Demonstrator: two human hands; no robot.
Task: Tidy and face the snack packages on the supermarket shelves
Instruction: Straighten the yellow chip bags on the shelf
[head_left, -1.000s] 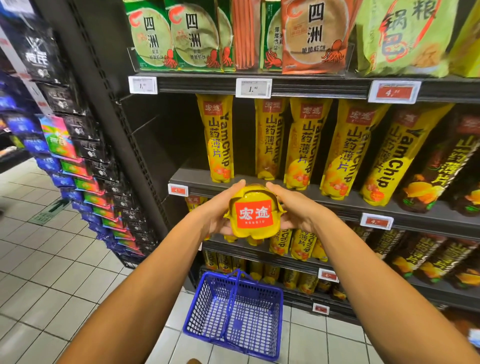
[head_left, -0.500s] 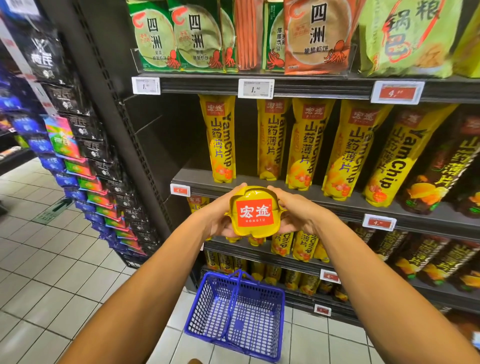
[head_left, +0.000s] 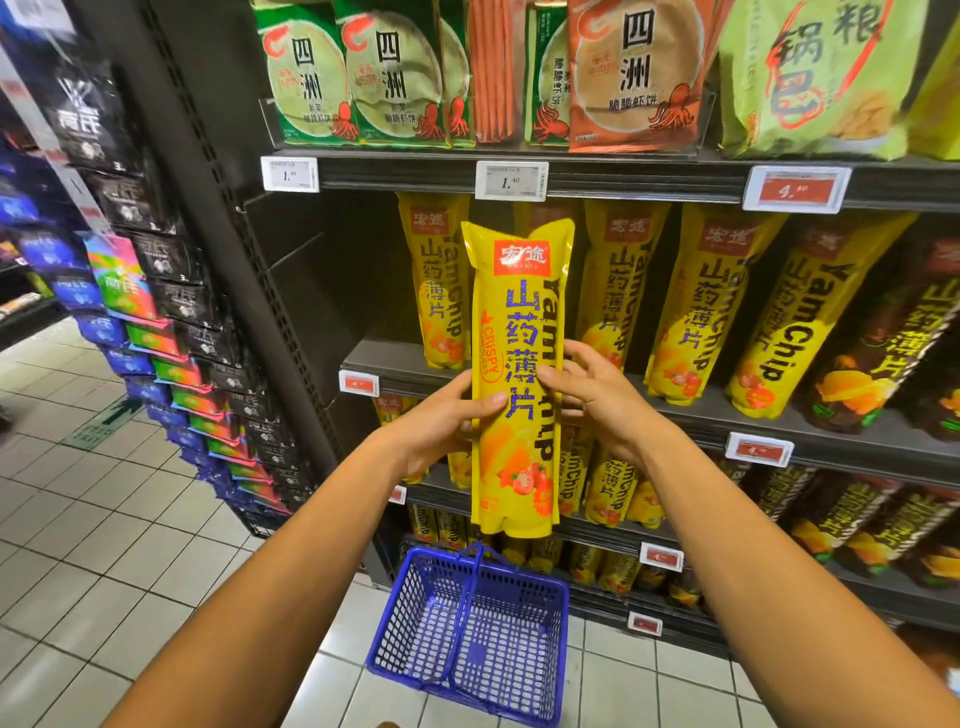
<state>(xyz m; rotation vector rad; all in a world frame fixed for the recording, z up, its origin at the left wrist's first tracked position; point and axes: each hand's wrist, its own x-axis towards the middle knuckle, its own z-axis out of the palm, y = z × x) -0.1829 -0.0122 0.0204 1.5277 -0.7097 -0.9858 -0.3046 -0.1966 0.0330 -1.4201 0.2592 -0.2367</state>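
Held yellow bag (head_left: 517, 374) reads "YamChip", "CRISPY" and 山药薄片 — shelf tags (head_left: 511, 181) show "1.40"; green packs (head_left: 306, 78) carry 四洲

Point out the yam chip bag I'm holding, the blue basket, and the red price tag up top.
Yam chip bag (head_left: 514, 364): head view, front panel.
Blue basket (head_left: 470, 691): head view, near rim.
Red price tag (head_left: 796, 190): head view, red face.

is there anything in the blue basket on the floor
No, the blue basket shows only its bare mesh bottom, while the yam chip bag is held upright above it.
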